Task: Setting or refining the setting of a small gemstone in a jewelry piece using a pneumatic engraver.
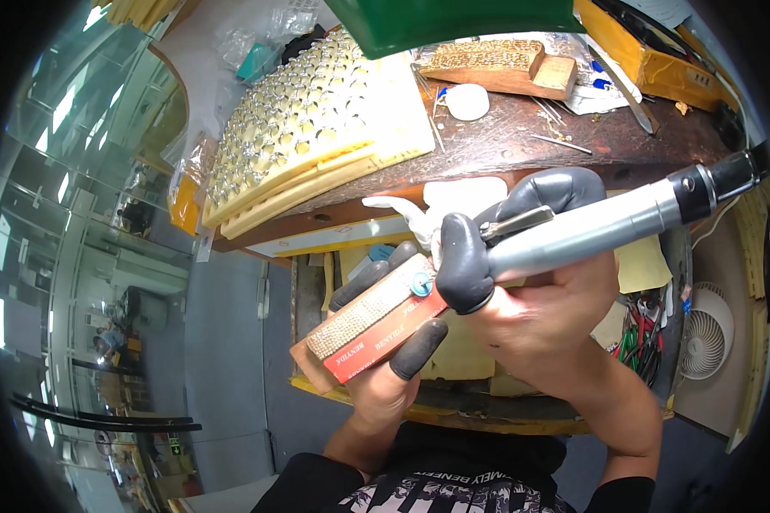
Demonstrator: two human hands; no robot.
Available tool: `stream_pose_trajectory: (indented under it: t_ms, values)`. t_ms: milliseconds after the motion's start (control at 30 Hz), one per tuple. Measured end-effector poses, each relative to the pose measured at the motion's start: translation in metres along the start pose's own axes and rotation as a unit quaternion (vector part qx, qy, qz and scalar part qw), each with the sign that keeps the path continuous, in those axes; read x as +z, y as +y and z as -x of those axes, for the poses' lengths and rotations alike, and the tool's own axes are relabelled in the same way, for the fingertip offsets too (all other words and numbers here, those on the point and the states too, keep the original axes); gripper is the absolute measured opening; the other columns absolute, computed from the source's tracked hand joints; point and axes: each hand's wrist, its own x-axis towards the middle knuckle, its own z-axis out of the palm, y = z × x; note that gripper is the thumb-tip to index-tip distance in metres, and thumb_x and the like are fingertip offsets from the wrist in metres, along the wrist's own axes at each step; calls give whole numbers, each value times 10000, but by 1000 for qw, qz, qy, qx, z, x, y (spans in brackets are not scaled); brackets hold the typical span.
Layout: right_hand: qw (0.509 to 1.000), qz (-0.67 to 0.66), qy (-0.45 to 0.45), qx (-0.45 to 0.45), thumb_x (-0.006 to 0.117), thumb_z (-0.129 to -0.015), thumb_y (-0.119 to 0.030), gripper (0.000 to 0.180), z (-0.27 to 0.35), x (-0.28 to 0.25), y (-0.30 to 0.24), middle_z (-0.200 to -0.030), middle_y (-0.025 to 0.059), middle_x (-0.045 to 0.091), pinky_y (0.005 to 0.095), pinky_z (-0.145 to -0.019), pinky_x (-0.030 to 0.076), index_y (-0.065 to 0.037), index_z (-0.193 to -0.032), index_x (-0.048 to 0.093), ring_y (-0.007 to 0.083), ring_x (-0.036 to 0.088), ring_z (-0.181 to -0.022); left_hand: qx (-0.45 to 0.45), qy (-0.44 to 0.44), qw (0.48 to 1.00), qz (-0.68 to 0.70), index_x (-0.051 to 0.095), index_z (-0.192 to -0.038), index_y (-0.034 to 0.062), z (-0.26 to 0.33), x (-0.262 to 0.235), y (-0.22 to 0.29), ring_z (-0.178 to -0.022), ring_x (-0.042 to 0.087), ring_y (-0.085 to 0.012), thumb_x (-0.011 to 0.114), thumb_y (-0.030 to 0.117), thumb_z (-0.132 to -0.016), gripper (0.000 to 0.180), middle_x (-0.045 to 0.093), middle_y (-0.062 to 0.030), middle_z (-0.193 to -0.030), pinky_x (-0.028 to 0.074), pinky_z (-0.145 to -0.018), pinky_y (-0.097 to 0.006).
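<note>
My left hand [382, 395] grips a wooden block [310, 366] from beneath, tilted over the open drawer. Black finger covers sit on its fingertips. A red label with white print [381, 346] runs along the block, beside a beige textured strip [355, 321]. My right hand [543, 299] is closed round a silver rotary handpiece [590, 229], also with black finger covers. A small blue disc bit [421, 284] is at the upper end of the block; whether it touches cannot be made out. Behind the fingers lies a white cloth-like piece [453, 198].
A yellowish board with rows of shiny rings [291, 128] stands on the bench, left of a white round lid [468, 102]. Further right are a studded wooden block [488, 58] and an orange-yellow box [659, 64]. A green lampshade [453, 24] hangs above; a fan [707, 332] stands right.
</note>
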Motion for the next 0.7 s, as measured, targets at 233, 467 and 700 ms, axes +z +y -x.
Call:
stream_pose_trajectory:
  t_ms: [233,467,700]
  values:
    - [999,23,6,-43,825,-738,-29,205,1,1,3,-811,21,630,243,-696,477,9,-832,647,78,577,-711,-3,6,1000,9,410,-1387,38,0,1,0,-1320,488,-290,721,-110,-746,728,486,-210,-1423,393,-1119,-450]
    - [999,14,16,-41,819,-748,-30,200,1,2,4,-808,24,628,238,-668,471,7,-828,639,75,573,-705,-4,12,1000,-1,398,-1387,37,1,0,-1,-1321,485,-297,727,-110,-742,739,482,-212,-1424,390,-1123,-458]
    - [999,4,8,-33,818,-748,-30,197,1,1,3,-806,26,625,234,-655,459,6,-824,640,75,569,-706,-8,17,1000,9,397,-1383,38,2,1,0,-1324,482,-306,732,-109,-742,738,479,-217,-1425,398,-1117,-462]
